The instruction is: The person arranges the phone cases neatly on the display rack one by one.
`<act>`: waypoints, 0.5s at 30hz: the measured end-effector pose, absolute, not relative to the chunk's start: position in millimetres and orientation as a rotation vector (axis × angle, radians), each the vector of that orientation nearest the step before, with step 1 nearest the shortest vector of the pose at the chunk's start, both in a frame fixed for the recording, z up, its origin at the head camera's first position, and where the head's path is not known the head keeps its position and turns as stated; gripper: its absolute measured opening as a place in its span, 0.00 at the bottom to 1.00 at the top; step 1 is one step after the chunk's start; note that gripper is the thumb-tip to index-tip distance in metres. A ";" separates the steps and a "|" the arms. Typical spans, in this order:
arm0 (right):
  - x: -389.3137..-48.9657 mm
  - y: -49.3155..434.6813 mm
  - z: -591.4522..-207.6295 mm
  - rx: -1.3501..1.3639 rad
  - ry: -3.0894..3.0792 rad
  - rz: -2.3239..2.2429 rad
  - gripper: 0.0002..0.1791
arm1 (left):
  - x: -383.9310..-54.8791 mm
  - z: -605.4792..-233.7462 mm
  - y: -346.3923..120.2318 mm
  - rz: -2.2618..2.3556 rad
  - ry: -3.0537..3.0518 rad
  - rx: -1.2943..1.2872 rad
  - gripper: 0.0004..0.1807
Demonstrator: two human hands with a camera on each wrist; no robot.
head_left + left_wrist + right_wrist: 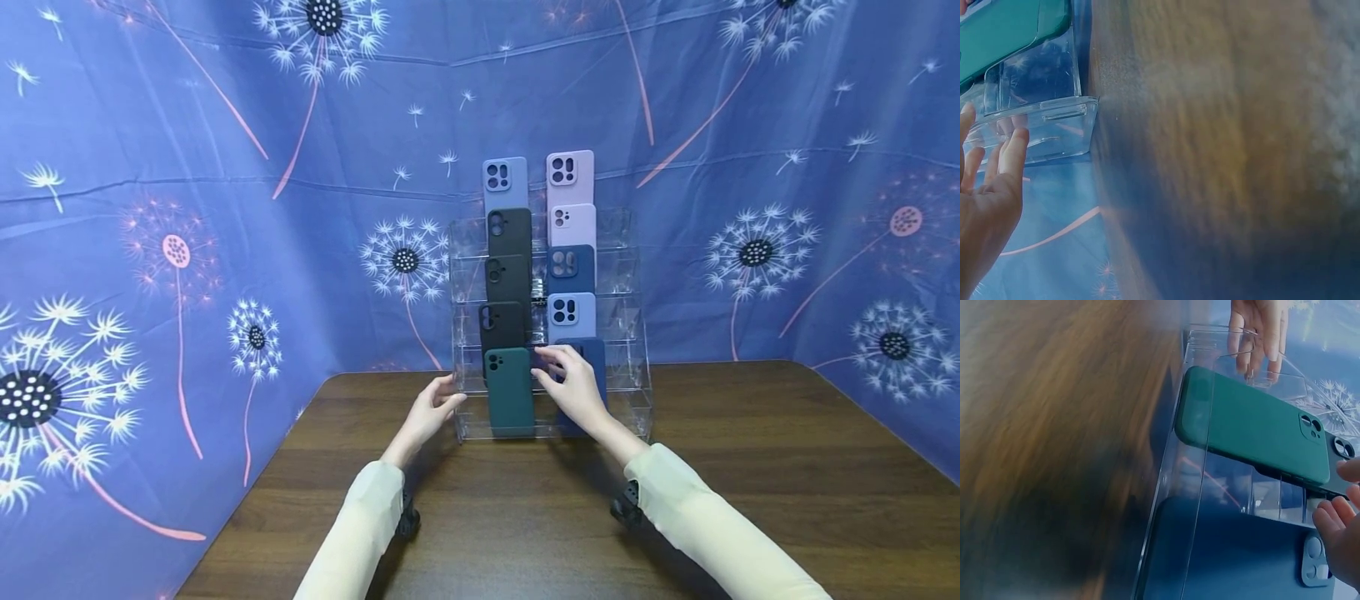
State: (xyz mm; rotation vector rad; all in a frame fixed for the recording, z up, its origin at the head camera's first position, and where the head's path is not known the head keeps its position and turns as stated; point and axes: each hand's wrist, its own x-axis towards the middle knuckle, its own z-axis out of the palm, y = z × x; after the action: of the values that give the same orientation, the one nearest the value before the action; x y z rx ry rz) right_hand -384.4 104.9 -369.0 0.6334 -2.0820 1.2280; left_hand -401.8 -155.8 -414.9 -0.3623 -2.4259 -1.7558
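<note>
A clear tiered display rack [628, 333] holds two columns of phone cases in the head view. On its lowest tier stand a green phone case [511, 392] and, to the right, a dark blue phone case [1235, 556]. My right hand [576, 387] is in front of the dark blue case, its fingers near the green case's upper right edge. Nothing shows in its grasp; the right wrist view has its fingers [1335, 515] loosely bent. At the rack's left side, my left hand [429, 412] has its fingers extended; they appear to touch the clear side wall [1054, 134].
Black phone cases [501, 321] fill the left column below a light blue case [506, 187]. Pink, navy and light blue cases [573, 308] stand in the right column. A brown wooden table [510, 517] carries the rack; a blue dandelion-print cloth [360, 150] hangs behind.
</note>
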 end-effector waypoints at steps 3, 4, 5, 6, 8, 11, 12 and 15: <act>-380.0 109.4 -369.4 0.668 -2.072 1.200 0.17 | -402.3 -414.8 -158.0 -1.763 -2.423 -0.348 0.26; -378.3 111.0 -369.6 0.680 -2.068 1.184 0.17 | -402.0 -414.8 -159.2 -1.767 -2.419 -0.344 0.26; -376.7 112.9 -369.8 0.693 -2.064 1.166 0.16 | -402.0 -415.0 -160.5 -1.765 -2.418 -0.339 0.26; -375.2 115.1 -370.0 0.705 -2.060 1.142 0.16 | -401.6 -415.0 -161.6 -1.764 -2.413 -0.333 0.26; -372.7 120.6 -370.3 0.727 -2.054 1.095 0.16 | -400.7 -414.7 -163.4 -1.768 -2.405 -0.306 0.25; -369.3 131.5 -368.8 0.742 -2.051 1.026 0.17 | -399.5 -412.8 -165.5 -1.758 -2.398 -0.263 0.24; -368.3 135.8 -368.2 0.741 -2.051 0.996 0.17 | -399.2 -411.6 -166.3 -1.754 -2.395 -0.257 0.23; -365.2 151.3 -365.6 0.713 -2.049 0.927 0.17 | -397.7 -404.4 -168.4 -1.756 -2.381 -0.255 0.22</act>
State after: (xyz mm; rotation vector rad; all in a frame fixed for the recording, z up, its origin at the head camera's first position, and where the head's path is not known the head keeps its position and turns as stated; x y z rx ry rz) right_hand -365.2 151.3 -365.6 0.7132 -2.0489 0.9273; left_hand -397.7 -168.4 -404.4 -0.2553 -2.3814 -1.7562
